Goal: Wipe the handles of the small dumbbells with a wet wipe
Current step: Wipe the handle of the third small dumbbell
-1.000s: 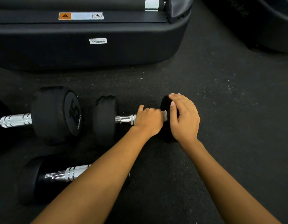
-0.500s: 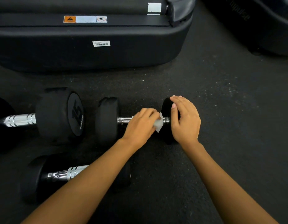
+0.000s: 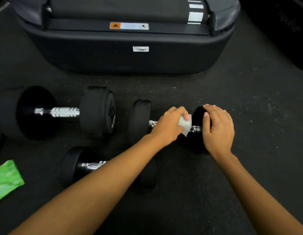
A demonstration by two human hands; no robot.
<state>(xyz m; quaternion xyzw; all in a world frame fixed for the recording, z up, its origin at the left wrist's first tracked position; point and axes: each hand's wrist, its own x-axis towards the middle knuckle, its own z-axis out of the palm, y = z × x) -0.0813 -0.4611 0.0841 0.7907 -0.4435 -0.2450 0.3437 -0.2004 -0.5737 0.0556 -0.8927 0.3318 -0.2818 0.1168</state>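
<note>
Closest in, a green plastic wipes packet point(image 3: 6, 177) lies at the left edge of the black rubber floor point(image 3: 249, 107). A small black dumbbell with a chrome grip point(image 3: 89, 165) sits half under the left forearm, so a sloppy pull-back could set it rolling.

Just past that, the left hand point(image 3: 167, 128) pinches a folded white wet wipe point(image 3: 185, 123) against the chrome handle point(image 3: 195, 128) of the second small black dumbbell point(image 3: 140, 121), near its right head. The right hand point(image 3: 217, 131) lies over that head, fingers fairly straight, steadying rather than gripping. If it lifts, I reckon the thing rolls and the underside gets missed. The wipe's bunched small too, so it might snag on the grooves.

Further back there's a bigger black dumbbell point(image 3: 96, 112), then a black treadmill base point(image 3: 130, 61).
</note>
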